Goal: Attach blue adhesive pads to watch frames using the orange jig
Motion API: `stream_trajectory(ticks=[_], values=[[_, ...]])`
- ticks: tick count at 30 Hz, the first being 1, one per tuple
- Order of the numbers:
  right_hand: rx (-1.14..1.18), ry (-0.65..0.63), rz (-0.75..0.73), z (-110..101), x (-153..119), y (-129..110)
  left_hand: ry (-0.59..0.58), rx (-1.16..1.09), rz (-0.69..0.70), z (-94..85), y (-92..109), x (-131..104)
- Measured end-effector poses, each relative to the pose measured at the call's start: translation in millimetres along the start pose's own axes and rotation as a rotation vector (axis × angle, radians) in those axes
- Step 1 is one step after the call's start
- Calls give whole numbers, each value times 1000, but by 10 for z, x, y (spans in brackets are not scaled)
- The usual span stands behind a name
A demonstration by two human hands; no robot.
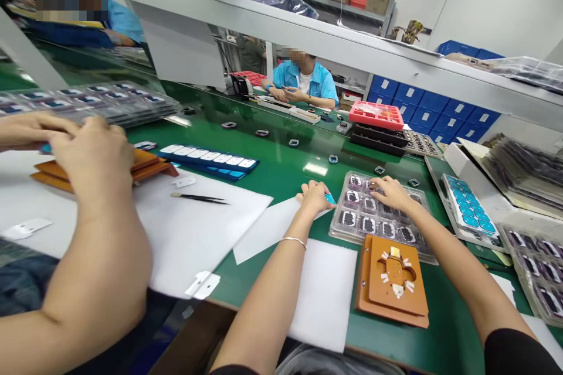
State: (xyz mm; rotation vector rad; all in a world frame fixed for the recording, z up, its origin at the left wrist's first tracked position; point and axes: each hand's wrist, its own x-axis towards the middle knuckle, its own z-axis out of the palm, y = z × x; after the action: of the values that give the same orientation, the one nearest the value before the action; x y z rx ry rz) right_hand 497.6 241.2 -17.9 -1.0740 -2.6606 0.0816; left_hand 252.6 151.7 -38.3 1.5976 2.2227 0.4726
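The right hand (391, 192) is reaching into the clear parts tray (373, 217), fingertips pinching at a small dark component (373, 186) in the far row; whether it is gripped cannot be told. The left hand (314, 196) is holding a blue-tipped tool (329, 199) just left of the tray. Judged step: picking. The next move calls for a clean lift toward the orange fixture (393, 281), near the wrist.

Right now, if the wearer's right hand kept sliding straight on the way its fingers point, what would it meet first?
The right hand lies on the clear tray of small dark parts, fingers pointing left toward the left hand. It would probably cross the tray's top row and meet that hand, though depth is uncertain.
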Motion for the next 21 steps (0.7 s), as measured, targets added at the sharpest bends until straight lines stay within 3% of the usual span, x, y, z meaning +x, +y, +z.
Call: stream_trajectory(ticks=[9, 12, 15, 17, 21], values=[[233, 180, 114, -73, -65, -75, -32, -120, 46, -18, 43, -23], [332, 282, 162, -190, -402, -165, 22, -204, 74, -129, 104, -136], [423, 359, 207, -305, -928, -293, 59, -323, 172, -239, 210, -382], [569, 403, 259, -361, -1275, -396, 21, -447, 326, -254, 301, -602], [919, 404, 369, -401, -1712, -617, -236, -804, 868, -117, 473, -989]])
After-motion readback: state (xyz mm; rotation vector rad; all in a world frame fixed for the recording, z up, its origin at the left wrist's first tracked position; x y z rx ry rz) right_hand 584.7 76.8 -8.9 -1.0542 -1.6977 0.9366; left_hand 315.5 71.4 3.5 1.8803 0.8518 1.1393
